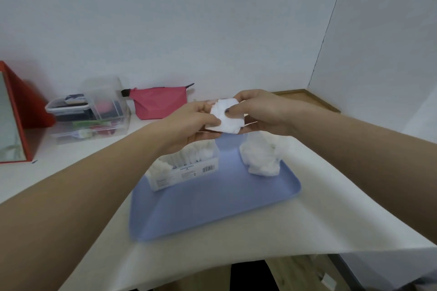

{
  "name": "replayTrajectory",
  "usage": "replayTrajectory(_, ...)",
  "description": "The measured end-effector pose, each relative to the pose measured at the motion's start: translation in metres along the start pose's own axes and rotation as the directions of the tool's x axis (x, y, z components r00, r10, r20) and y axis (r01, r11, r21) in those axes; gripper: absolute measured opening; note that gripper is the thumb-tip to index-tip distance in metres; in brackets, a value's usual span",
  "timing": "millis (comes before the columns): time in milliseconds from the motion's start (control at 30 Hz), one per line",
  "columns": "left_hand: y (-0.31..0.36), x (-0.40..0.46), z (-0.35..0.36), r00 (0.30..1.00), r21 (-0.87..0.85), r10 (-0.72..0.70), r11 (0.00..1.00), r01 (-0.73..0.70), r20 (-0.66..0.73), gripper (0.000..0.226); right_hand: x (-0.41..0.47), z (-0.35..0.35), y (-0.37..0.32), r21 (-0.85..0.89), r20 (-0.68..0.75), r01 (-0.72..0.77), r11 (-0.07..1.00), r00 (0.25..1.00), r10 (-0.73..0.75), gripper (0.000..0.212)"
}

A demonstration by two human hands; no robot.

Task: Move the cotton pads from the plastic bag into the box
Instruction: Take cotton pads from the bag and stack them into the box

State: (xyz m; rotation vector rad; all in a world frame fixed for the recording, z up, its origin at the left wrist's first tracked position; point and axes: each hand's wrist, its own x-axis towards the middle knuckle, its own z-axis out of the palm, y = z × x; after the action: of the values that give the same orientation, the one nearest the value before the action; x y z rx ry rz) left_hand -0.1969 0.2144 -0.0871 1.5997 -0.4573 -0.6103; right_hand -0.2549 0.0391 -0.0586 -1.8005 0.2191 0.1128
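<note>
Both my hands hold a small stack of white cotton pads (pixel 227 117) in the air above the blue tray (pixel 212 205). My left hand (pixel 189 123) pinches its left edge and my right hand (pixel 255 111) pinches its right side, thumb on top. Below my left hand stands the clear box (pixel 186 172) on the tray, with several cotton pads upright inside it. The crumpled plastic bag (pixel 262 156), with white pads in it, sits on the tray's right side under my right wrist.
A clear storage organiser (pixel 94 113) and a pink pouch (pixel 158 104) stand at the back left by the wall. A red-framed mirror (pixel 14 120) leans at far left. A wooden board (pixel 307 99) lies in the back right corner. The table's front edge runs near the bottom.
</note>
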Motion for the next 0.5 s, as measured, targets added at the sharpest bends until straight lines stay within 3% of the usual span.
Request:
replayTrajectory(333, -0.011, -0.002, -0.016, 0.991, 0.094, 0.033, 0.995, -0.021, -0.127, 0.015, 0.004, 0.007, 0.002, -0.051, -0.254, 0.094, 0.994, 0.962, -0.104, 0.006)
replayTrajectory(400, -0.012, -0.003, -0.018, 0.985, 0.122, 0.058, 0.992, -0.038, -0.161, 0.018, 0.003, 0.003, -0.003, 0.018, -0.311, 0.109, 0.994, 0.945, -0.098, 0.006)
replayTrajectory(500, -0.013, -0.005, -0.019, 0.98, 0.165, 0.092, 0.984, -0.063, -0.176, 0.026, -0.001, 0.003, -0.01, 0.267, -0.333, 0.133, 0.954, 0.942, -0.039, 0.007)
